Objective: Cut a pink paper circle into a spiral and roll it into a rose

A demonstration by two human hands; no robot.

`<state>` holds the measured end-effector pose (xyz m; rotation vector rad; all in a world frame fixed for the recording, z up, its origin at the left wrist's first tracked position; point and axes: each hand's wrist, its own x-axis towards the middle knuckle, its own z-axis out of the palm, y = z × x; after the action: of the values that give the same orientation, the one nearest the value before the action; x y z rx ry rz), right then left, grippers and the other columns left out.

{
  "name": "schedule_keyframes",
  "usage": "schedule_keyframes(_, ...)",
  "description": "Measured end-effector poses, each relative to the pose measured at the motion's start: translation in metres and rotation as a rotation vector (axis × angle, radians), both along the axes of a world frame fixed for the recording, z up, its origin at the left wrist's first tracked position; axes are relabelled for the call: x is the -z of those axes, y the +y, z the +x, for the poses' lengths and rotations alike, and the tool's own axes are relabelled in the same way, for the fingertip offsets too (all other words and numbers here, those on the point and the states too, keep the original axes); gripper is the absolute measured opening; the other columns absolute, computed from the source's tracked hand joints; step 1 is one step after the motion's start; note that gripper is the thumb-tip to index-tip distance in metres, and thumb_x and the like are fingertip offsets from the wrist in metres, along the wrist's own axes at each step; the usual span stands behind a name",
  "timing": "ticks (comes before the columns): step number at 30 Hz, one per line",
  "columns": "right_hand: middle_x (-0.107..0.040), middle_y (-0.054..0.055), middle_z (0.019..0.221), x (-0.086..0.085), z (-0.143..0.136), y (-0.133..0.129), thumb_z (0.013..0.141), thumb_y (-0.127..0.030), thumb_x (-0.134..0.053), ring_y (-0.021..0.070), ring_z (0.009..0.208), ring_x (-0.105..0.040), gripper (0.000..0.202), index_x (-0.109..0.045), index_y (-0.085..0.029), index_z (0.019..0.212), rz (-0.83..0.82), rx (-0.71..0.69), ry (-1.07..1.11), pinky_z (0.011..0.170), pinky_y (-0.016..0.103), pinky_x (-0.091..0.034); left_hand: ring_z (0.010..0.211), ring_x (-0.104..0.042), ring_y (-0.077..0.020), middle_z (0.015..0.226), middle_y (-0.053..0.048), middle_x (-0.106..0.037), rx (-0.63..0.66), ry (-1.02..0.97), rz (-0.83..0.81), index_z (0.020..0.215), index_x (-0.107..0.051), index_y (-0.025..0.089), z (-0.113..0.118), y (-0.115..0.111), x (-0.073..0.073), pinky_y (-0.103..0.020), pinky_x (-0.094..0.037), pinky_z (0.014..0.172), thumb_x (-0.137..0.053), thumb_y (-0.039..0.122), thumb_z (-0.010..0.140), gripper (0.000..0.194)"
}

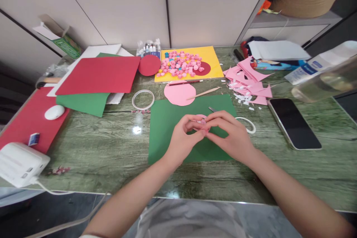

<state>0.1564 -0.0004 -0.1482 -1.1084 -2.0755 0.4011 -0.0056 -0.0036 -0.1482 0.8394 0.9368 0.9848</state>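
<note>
My left hand [185, 134] and my right hand [230, 130] meet over a green paper sheet [164, 130]. Their fingertips pinch a small pink paper piece [201, 121], mostly covered by the fingers, so its shape is unclear. A thin metal tip [212, 109] pokes out behind my right hand, and a white ring [251, 125] shows beside that wrist; whether they belong together is hidden. Just beyond the green sheet lies a pink paper disc [178, 95] with a dark pencil [185, 82] and a pale wooden stick [205, 93] on it.
Many pink balls [181, 63] sit on yellow paper [214, 57] at the back. Pink scraps [255, 81] and a phone [295, 122] lie to the right. A tape roll [143, 99], red sheets [97, 74], a white mouse [54, 112] and a white charger [22, 163] are leftward.
</note>
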Motion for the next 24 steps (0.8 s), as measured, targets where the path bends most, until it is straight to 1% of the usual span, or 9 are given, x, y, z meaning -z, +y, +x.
schedule_keyframes(4, -0.063, 0.005, 0.097, 0.0002, 0.0011, 0.0006, 0.083, -0.015, -0.063, 0.0182, 0.091, -0.062, 0.016, -0.063, -0.024, 0.096, 0.015, -0.025, -0.009, 0.084, 0.037, -0.05, 0.08, -0.061, -0.0147, 0.081, -0.001, -0.064, -0.003, -0.005, 0.014, 0.093, -0.057, 0.018, -0.0017, 0.0, 0.0023, -0.031, -0.047, 0.08, -0.069, 0.019, 0.071, 0.024)
schedule_keyframes(7, -0.062, 0.006, 0.101, 0.0016, 0.0001, 0.001, 0.085, -0.014, -0.059, 0.0182, 0.097, -0.062, 0.021, -0.063, -0.025, 0.102, 0.012, -0.095, 0.004, 0.084, 0.036, -0.052, 0.08, -0.061, -0.0149, 0.082, -0.002, -0.064, 0.014, 0.015, 0.027, 0.094, -0.057, 0.018, -0.0024, -0.0003, 0.002, -0.031, -0.046, 0.079, -0.066, 0.015, 0.072, 0.025)
schedule_keyframes(9, -0.062, 0.007, 0.102, 0.0024, -0.0007, 0.001, 0.086, -0.012, -0.058, 0.018, 0.098, -0.061, 0.022, -0.064, -0.025, 0.102, 0.023, -0.13, 0.017, 0.083, 0.035, -0.053, 0.082, -0.06, -0.0153, 0.086, -0.003, -0.065, 0.026, 0.027, 0.025, 0.094, -0.056, 0.017, -0.0023, -0.0002, 0.0009, -0.03, -0.045, 0.079, -0.065, 0.014, 0.071, 0.025)
schedule_keyframes(11, -0.062, 0.007, 0.101, 0.0024, -0.0012, 0.0009, 0.085, -0.011, -0.058, 0.0177, 0.096, -0.062, 0.021, -0.064, -0.025, 0.1, 0.049, -0.13, 0.03, 0.081, 0.034, -0.053, 0.086, -0.06, -0.0158, 0.09, -0.005, -0.065, 0.039, 0.031, 0.024, 0.094, -0.056, 0.017, -0.0019, 0.0002, -0.0003, -0.03, -0.045, 0.081, -0.065, 0.014, 0.071, 0.025)
schedule_keyframes(14, -0.063, 0.006, 0.098, 0.0016, -0.001, 0.0004, 0.084, -0.011, -0.06, 0.0178, 0.092, -0.063, 0.019, -0.065, -0.025, 0.095, 0.083, -0.075, 0.03, 0.08, 0.035, -0.053, 0.087, -0.059, -0.0152, 0.095, -0.005, -0.065, 0.046, 0.024, 0.035, 0.093, -0.056, 0.016, -0.0013, 0.0006, -0.0014, -0.031, -0.044, 0.084, -0.065, 0.016, 0.071, 0.023)
schedule_keyframes(17, -0.064, 0.006, 0.097, 0.0012, -0.0001, -0.0002, 0.082, -0.011, -0.061, 0.0188, 0.09, -0.064, 0.013, -0.064, -0.023, 0.087, 0.084, -0.025, 0.013, 0.08, 0.037, -0.052, 0.084, -0.06, -0.0146, 0.089, -0.004, -0.066, 0.048, 0.025, 0.033, 0.092, -0.056, 0.017, -0.0009, 0.0001, -0.0012, -0.031, -0.043, 0.084, -0.066, 0.018, 0.072, 0.022)
schedule_keyframes(20, -0.064, 0.005, 0.096, 0.0015, 0.0005, -0.0007, 0.081, -0.011, -0.062, 0.0186, 0.089, -0.064, 0.011, -0.061, -0.022, 0.081, 0.061, -0.008, 0.015, 0.08, 0.036, -0.051, 0.082, -0.06, -0.0143, 0.08, -0.002, -0.065, 0.056, 0.038, 0.033, 0.093, -0.055, 0.017, -0.0005, -0.001, -0.0008, -0.031, -0.043, 0.085, -0.066, 0.017, 0.073, 0.022)
schedule_keyframes(24, -0.062, 0.005, 0.096, 0.0019, -0.0004, -0.0011, 0.08, -0.012, -0.063, 0.0183, 0.09, -0.062, 0.01, -0.059, -0.021, 0.078, 0.016, -0.006, 0.025, 0.077, 0.033, -0.052, 0.082, -0.061, -0.0139, 0.08, -0.001, -0.065, 0.063, 0.032, 0.037, 0.092, -0.055, 0.018, 0.0007, -0.0019, -0.0011, -0.031, -0.043, 0.085, -0.066, 0.017, 0.074, 0.022)
